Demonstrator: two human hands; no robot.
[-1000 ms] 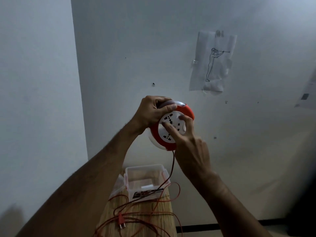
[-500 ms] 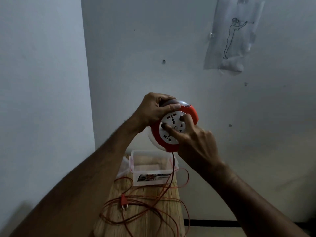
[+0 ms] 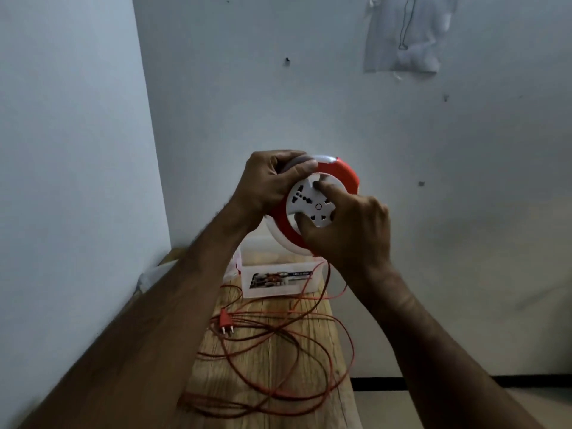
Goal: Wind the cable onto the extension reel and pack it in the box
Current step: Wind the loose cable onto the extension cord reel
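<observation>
the left hand (image 3: pixel 269 181) wraps the top rim of the reel (image 3: pixel 340 171), fingers curled over its edge, holding it up in the air, probably so the body stays put while the centre turns. just right of that grip, the right hand (image 3: pixel 349 233) sets its fingertips (image 3: pixel 325 188) into the notches of the white socket disc (image 3: pixel 309 205), pressed in rather than closed round anything; this looks like the cranking hold for winding. below the hands the cable (image 3: pixel 272 342) drops from the reel's underside and lies in loose loops on the wooden bench (image 3: pixel 312 360), so most is yet to be wound. its plug (image 3: pixel 225 322) lies at the left of the loops. the box (image 3: pixel 278 281) stands beyond, partly hidden behind the reel; its inside can't be made out. the paper (image 3: pixel 402 35) on the wall is cut off at the top.
</observation>
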